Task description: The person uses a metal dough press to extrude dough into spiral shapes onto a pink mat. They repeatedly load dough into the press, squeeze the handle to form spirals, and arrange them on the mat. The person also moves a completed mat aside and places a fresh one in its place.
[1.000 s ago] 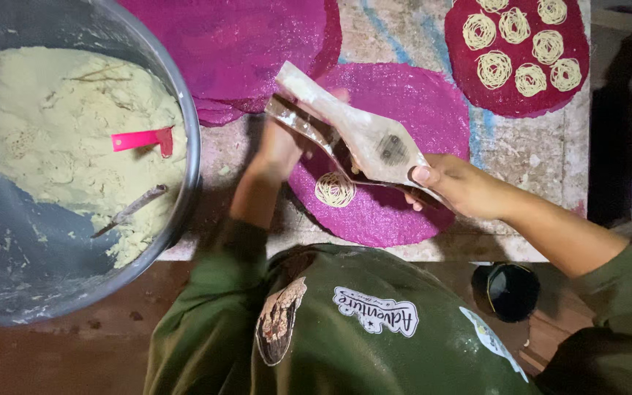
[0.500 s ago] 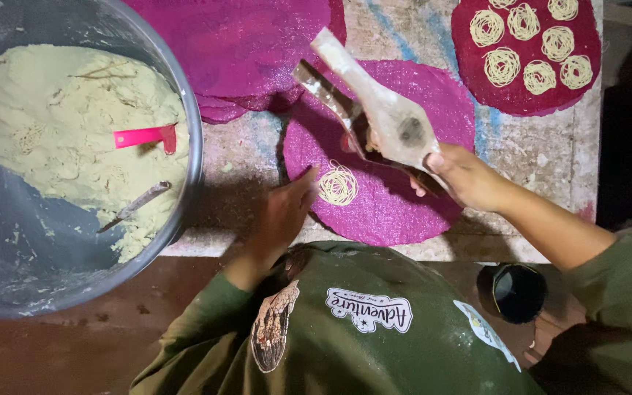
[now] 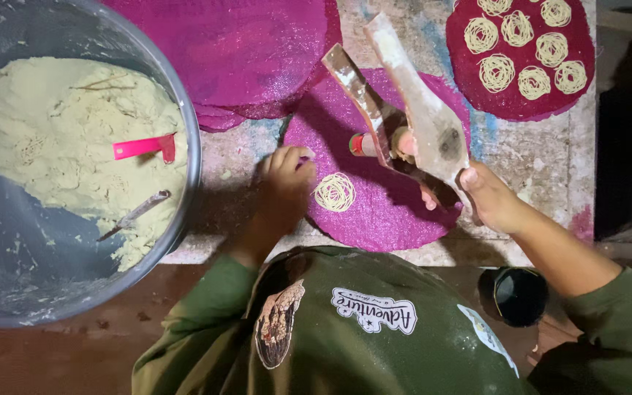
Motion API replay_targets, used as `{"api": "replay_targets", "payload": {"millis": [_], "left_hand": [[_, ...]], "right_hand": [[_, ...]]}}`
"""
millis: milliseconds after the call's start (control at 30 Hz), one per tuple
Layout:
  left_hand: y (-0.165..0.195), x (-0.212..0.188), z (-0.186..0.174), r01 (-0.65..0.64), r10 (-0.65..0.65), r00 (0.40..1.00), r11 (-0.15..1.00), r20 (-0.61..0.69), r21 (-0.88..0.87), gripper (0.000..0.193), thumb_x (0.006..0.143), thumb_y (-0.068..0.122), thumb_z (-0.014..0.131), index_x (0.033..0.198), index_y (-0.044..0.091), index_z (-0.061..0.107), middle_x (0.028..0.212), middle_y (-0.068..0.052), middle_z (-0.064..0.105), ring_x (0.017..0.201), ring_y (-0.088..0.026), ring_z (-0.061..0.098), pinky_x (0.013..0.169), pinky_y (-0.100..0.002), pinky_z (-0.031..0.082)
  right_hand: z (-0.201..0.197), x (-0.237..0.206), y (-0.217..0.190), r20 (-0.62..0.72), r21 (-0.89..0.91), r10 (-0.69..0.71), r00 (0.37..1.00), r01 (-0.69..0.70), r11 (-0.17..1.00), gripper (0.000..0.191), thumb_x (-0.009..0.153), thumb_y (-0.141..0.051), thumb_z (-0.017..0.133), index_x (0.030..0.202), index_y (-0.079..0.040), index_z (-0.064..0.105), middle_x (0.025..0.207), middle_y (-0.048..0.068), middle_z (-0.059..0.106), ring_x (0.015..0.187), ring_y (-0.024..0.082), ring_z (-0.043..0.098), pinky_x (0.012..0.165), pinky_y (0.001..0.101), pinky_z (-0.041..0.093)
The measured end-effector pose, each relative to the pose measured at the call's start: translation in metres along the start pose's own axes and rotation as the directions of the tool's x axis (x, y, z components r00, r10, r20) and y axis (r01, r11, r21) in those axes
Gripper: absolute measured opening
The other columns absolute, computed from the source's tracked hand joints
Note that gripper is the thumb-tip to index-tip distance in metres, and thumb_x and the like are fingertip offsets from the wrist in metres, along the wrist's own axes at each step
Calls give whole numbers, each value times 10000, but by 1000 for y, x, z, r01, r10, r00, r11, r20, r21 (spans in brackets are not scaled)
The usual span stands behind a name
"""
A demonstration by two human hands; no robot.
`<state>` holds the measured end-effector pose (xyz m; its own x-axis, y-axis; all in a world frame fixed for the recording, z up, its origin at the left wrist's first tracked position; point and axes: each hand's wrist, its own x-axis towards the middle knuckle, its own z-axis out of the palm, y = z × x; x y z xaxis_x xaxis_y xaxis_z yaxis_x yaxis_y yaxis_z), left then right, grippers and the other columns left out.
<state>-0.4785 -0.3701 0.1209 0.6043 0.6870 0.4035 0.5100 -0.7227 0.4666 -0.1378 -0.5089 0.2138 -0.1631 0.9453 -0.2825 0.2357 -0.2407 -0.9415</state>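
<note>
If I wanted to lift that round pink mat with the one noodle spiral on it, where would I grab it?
Probably by the bare rim of the pink mat on the near, table-edge side, coming from below. The noodle spiral sits left of centre and the wooden press in the right hand hangs over the far part. The left hand already rests at its left edge.

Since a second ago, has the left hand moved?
Yes. The left hand left the wooden press and dropped to the purple mat's near-left edge, beside the noodle coil.
</note>
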Motion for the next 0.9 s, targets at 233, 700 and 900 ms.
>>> {"api": "replay_targets", "payload": {"millis": [233,700,900], "left_hand": [[8,-5,-7,55,-56,998,998,42,25,259,926,-20,545,1028,116,739,1271,-121,667,1286,-299,563,1130,-541,388],[-33,121,-6,-215,-130,975,-772,-181,-598,496,1140,567,383,1060,130,604,964,-25,717,978,-176,679,1041,-366,515],[-81,127,5,-185,-60,972,-795,-229,-577,523,1050,627,414,1000,155,634,894,-27,718,884,-162,690,929,-372,561]], "right_hand": [[-9,-1,21,-39,66,172,984,-169,983,951,968,-789,369,1211,54,736,898,152,683,699,205,541,559,334,375],[2,96,-80,262,-372,437,860,-328,868,833,953,-695,226,1011,-22,713,827,135,729,748,234,690,720,408,592],[31,119,-76,134,-549,273,953,-157,821,812,998,-681,245,946,-14,706,774,79,713,725,189,668,719,362,536]]}}
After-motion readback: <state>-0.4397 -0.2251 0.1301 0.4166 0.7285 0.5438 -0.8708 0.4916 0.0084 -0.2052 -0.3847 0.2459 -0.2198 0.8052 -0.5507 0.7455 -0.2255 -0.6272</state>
